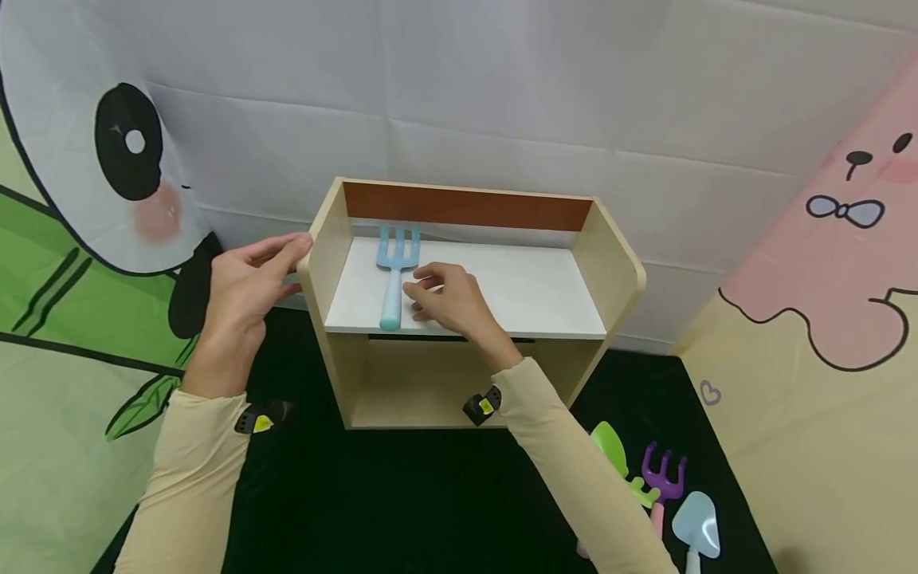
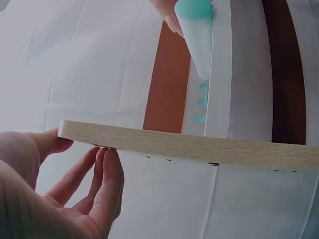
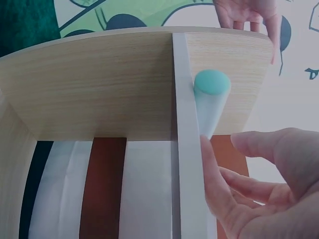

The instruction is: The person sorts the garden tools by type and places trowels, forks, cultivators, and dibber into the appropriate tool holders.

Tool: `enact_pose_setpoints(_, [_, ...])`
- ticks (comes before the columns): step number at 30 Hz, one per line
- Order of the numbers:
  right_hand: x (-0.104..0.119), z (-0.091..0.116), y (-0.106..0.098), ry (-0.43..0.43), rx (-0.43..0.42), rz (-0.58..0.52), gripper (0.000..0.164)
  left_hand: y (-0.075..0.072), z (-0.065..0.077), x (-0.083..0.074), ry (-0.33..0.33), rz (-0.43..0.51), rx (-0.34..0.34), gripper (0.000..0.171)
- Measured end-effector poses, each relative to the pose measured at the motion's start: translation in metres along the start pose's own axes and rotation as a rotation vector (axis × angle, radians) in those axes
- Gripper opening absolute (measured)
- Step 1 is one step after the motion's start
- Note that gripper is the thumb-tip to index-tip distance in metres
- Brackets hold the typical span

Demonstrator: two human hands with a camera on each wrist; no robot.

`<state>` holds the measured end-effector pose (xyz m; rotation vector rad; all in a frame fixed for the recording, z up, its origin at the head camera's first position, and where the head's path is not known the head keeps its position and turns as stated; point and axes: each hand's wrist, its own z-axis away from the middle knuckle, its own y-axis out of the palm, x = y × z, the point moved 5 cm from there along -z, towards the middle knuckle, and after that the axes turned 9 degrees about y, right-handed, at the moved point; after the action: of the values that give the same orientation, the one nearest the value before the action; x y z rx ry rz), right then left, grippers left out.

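A small wooden shelf unit (image 1: 459, 383) with a white upper board (image 1: 502, 295) stands before me. My left hand (image 1: 247, 279) pinches the upper corner of its left side panel (image 2: 189, 144), thumb on one side and fingertips against the outer face. A light blue toy garden fork (image 1: 392, 295) lies on the white board toward the left, tines to the back. Just right of its handle is my right hand (image 1: 452, 296), fingers loosely bent and nothing between them. In the right wrist view a gap shows between the thumb and fingers, beside the handle's teal end (image 3: 213, 82).
On the dark green cloth (image 1: 344, 502) at the lower right lie a purple toy fork (image 1: 665, 477), a light blue toy shovel (image 1: 697, 522) and green toy tools (image 1: 610, 446), partly behind my right sleeve. A white printed sheet (image 1: 502, 96) hangs behind the shelf.
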<state>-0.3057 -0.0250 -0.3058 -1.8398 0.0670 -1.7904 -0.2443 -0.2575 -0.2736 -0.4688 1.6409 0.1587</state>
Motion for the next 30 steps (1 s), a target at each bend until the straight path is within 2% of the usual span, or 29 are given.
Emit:
enact_pose_setpoints(7, [-0.003, 0.012, -0.009, -0.057, -0.010, 0.021, 0.033, 0.000, 0.000, 0.001, 0.006, 0.000, -0.006, 0.065])
enact_pose_setpoints(19, [-0.017, 0.031, -0.024, -0.095, -0.037, -0.002, 0.026, 0.001, 0.001, 0.000, 0.035, -0.024, -0.016, 0.062])
enact_pose_setpoints(30, [-0.027, 0.052, -0.039, -0.180, -0.145, 0.013, 0.029, 0.001, 0.000, 0.001, 0.035, -0.016, -0.011, 0.060])
